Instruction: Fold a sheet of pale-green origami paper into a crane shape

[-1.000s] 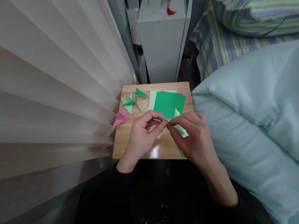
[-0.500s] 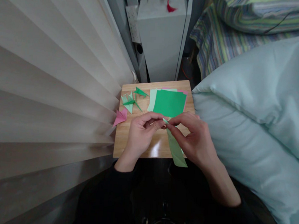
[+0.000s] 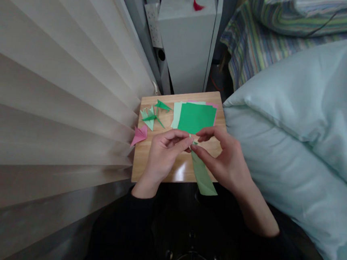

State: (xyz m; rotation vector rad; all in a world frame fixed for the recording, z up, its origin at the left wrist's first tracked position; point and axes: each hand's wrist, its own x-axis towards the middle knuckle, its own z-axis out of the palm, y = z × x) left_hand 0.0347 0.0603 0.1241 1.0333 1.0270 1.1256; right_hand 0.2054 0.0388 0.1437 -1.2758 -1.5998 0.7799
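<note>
A folded light green paper strip (image 3: 201, 173) hangs from between my hands, its long end reaching down past the table's near edge. My left hand (image 3: 166, 151) pinches the folded top of the strip between thumb and fingers. At the right side of that fold, my right hand (image 3: 224, 156) has its thumb tip touching or very near the paper, while the index finger stands apart from the thumb. Part of the fold is hidden by fingers. Just beyond the hands lies a stack of paper squares, with a dark green sheet (image 3: 197, 118) on top.
Folded green paper figures (image 3: 152, 118) and a pink one (image 3: 139, 135) lie on the left of the small wooden table (image 3: 155, 165). A pleated curtain (image 3: 71, 117) borders it on the left, a pale blue quilt (image 3: 283, 127) on the right, a white cabinet (image 3: 185, 46) behind.
My right index finger has lifted away from the thumb and the fold. The paper strip has shifted slightly left at its top. My left hand keeps its pinch.
</note>
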